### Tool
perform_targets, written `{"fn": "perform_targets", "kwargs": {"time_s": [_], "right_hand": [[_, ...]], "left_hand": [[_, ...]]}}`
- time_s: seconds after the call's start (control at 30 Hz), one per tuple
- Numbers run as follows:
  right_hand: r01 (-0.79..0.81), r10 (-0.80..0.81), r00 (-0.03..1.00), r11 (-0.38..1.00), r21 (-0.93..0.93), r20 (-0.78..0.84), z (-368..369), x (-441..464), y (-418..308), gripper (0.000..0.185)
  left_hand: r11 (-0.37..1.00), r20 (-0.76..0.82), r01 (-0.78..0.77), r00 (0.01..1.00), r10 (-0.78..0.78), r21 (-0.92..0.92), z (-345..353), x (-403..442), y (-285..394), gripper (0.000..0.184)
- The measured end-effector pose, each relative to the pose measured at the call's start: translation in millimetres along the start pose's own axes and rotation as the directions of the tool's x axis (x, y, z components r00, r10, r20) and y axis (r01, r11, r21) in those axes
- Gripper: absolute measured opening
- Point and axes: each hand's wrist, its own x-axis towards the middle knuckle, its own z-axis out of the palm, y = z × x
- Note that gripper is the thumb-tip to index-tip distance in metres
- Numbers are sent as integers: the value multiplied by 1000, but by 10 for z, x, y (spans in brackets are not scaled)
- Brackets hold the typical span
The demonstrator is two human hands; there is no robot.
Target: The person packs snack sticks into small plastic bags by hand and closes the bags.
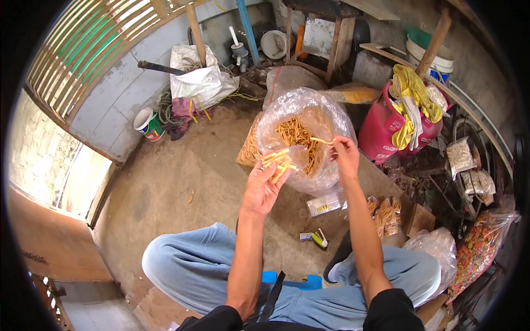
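While in right hand, 1 stick

I held a small clear bag of pale yellow sticks in my left hand and pinched a single stick in my right hand. A large, crumpled clear bag stood open around browner sticks.

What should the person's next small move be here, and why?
Probably to bring the right hand across and drop its stick into the small clear bag: the left hand holds that bag with similar yellow sticks in it, and the pinched stick is close by.
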Motion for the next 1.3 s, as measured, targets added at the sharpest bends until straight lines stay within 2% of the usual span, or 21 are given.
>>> {"fn": "perform_targets", "kwargs": {"time_s": [0.07,0.2,0.27,0.33,0.4,0.47,0.57,0.73,0.8,0.93,1.1,1.23,1.3], "right_hand": [[159,-171,983,977,143,71,64,-229,-437,17],[297,-317,942,941,165,109,143,-717,-1190,18],[393,-401,892,916,78,210,80,-891,-1361,19],[360,-364,906,931,57,217,58,-1054,-1492,17],[247,-231,933,969,-22,276,20,-1126,-1544,16],[221,-212,934,975,1,287,29,-1158,-1511,15],[116,-104,964,993,-34,244,64,-1177,-1431,15],[2,5,959,1000,-23,282,120,-1201,-1367,15],[-81,64,946,996,41,316,156,-1228,-1402,15],[-78,59,940,996,41,335,160,-1222,-1362,14],[-152,84,935,973,173,345,144,-1208,-1319,15],[-162,103,935,976,149,340,211,-1229,-1293,15],[-101,69,960,989,105,271,281,-1255,-1267,15]], "left_hand": [[1000,5,-5,1000,5,18,119,-37,31,32],[999,23,15,1000,-16,38,272,-52,81,32],[999,38,22,999,-23,28,298,-58,73,33],[999,52,34,998,-35,19,333,-62,50,34],[997,66,69,996,-67,-18,384,-56,29,34],[997,83,72,994,-70,-22,429,-61,12,34],[996,115,88,990,-85,-18,446,-72,-24,33],[997,123,80,989,-79,1,526,-104,-14,31],[998,112,61,992,-65,32,518,-108,-9,31],[998,107,41,993,-45,39,519,-113,-2,30],[999,117,38,992,-41,30,514,-111,6,30],[999,108,44,993,-46,24,543,-124,-17,30],[998,90,59,994,-62,36,555,-133,-39,33]]}}
